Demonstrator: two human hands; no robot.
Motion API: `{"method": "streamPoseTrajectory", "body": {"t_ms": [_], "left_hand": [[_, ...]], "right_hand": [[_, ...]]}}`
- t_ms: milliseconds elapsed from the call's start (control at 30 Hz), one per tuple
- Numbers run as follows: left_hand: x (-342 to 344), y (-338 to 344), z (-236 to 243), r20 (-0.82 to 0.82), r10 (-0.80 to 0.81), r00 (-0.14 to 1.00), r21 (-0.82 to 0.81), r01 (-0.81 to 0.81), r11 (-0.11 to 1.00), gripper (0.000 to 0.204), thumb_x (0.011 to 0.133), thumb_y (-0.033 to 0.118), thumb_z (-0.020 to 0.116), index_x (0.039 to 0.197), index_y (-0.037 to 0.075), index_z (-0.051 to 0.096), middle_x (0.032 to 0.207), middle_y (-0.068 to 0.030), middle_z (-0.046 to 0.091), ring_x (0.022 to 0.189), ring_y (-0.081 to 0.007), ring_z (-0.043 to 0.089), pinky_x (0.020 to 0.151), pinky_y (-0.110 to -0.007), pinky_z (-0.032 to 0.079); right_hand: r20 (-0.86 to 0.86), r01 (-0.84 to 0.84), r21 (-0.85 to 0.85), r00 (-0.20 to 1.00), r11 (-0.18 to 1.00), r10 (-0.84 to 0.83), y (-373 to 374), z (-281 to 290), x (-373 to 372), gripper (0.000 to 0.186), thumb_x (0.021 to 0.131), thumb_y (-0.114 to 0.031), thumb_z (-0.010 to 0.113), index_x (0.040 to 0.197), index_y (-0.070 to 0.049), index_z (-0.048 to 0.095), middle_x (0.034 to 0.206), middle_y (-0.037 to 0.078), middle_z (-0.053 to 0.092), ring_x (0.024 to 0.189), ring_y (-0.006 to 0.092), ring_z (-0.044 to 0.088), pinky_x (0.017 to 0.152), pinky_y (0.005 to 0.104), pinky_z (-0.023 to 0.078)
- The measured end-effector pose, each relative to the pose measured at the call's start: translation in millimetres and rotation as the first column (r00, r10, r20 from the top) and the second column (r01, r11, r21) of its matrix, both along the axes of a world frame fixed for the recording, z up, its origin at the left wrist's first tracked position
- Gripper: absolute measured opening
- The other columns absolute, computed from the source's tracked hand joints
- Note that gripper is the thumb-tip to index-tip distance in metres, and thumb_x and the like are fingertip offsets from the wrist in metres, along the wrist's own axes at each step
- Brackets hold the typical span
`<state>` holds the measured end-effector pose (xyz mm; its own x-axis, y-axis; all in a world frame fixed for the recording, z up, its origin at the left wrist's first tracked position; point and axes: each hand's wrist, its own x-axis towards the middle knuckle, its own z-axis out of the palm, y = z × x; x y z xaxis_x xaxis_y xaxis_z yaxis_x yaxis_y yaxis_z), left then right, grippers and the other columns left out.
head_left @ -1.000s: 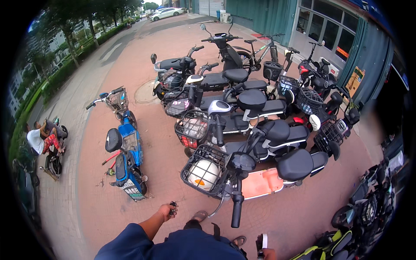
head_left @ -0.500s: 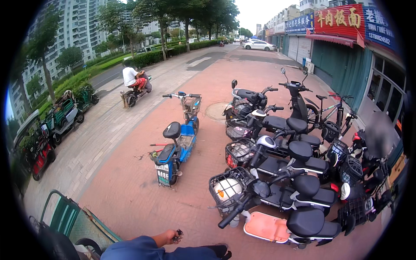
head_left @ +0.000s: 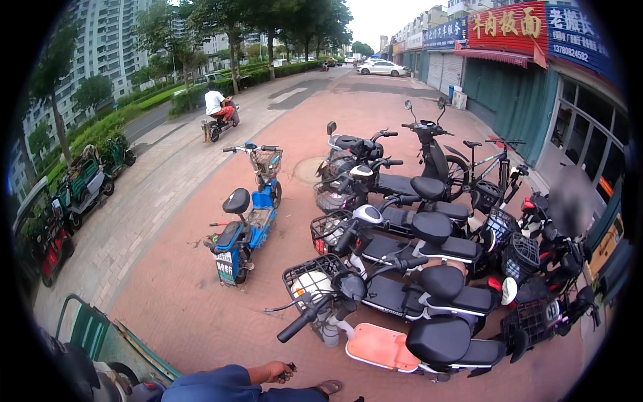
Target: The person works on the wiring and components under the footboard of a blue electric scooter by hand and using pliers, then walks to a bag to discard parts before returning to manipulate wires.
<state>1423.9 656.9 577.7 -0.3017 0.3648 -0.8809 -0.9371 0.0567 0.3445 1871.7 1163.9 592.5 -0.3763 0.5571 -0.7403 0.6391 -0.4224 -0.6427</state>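
Note:
At the bottom of the head view, my left hand (head_left: 277, 372) reaches out from a blue sleeve (head_left: 213, 386). Its fingers curl around a small black object (head_left: 291, 367), too small to make out. Beyond it lies red paving, and a sandalled foot (head_left: 330, 386) shows just to its right. Nearest to the hand stands a parked electric scooter with an orange footboard (head_left: 382, 346) and a black seat (head_left: 439, 340). My right hand is out of view.
Several electric scooters (head_left: 429, 228) crowd the right side, with a bicycle (head_left: 489, 167) behind them. A blue electric bike (head_left: 258, 228) stands alone at centre left. A green cart (head_left: 90, 331) is close at lower left. A rider (head_left: 218, 110) is on the pavement further off.
The parked scooters and shopfronts have shifted left in the picture. The rider has moved farther away. My left hand stays curled around the small black object, and the sandalled foot shows more clearly.

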Motion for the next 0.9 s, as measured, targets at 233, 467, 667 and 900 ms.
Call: {"method": "streamPoseTrajectory", "body": {"t_ms": [233,467,667,900], "left_hand": [[41,100,5,-0.099,0.090,0.991,0.049,-0.086,0.995,0.022,0.098,0.009,0.056,0.119,0.007,0.061,0.094,-0.0085,0.067,0.070,-0.0203,0.062,0.055,-0.033,0.049],[144,185,7,0.000,0.127,0.992,0.022,-0.127,0.992,0.020,0.099,0.012,0.055,0.116,0.006,0.062,0.090,-0.0098,0.067,0.071,-0.0213,0.063,0.057,-0.032,0.050],[202,248,22,0.139,0.113,0.984,0.143,-0.133,0.981,0.016,0.091,0.007,0.058,0.106,0.006,0.062,0.086,-0.0110,0.065,0.073,-0.0276,0.061,0.060,-0.038,0.048],[219,349,37,-0.079,-0.290,0.954,-0.008,0.290,0.957,0.008,0.094,0.015,0.061,0.099,0.009,0.061,0.078,-0.0048,0.063,0.067,-0.0172,0.058,0.052,-0.034,0.047]], "right_hand": [[-0.038,-0.067,-0.007,0.997,0.998,0.066,90,-8,43,0.023,0.090,-0.021,0.059,0.094,0.000,0.069,0.085,0.012,0.069,0.074,0.0273,0.068,0.066,0.0421,0.055],[-0.019,0.194,-0.162,0.980,0.968,-0.199,166,-28,100,0.019,0.094,-0.016,0.054,0.089,-0.004,0.067,0.084,0.013,0.068,0.072,0.0301,0.068,0.064,0.0467,0.056],[0.111,0.641,-0.519,0.706,0.565,-0.699,270,-146,214,0.020,0.097,-0.013,0.050,0.084,-0.007,0.065,0.083,0.014,0.066,0.071,0.0325,0.069,0.062,0.0507,0.057],[-0.035,0.966,-0.172,0.188,0.192,-0.981,398,-3,213,0.018,0.086,0.004,0.066,0.103,0.007,0.063,0.098,0.017,0.069,0.077,0.0338,0.070,0.065,0.0513,0.059]]}}
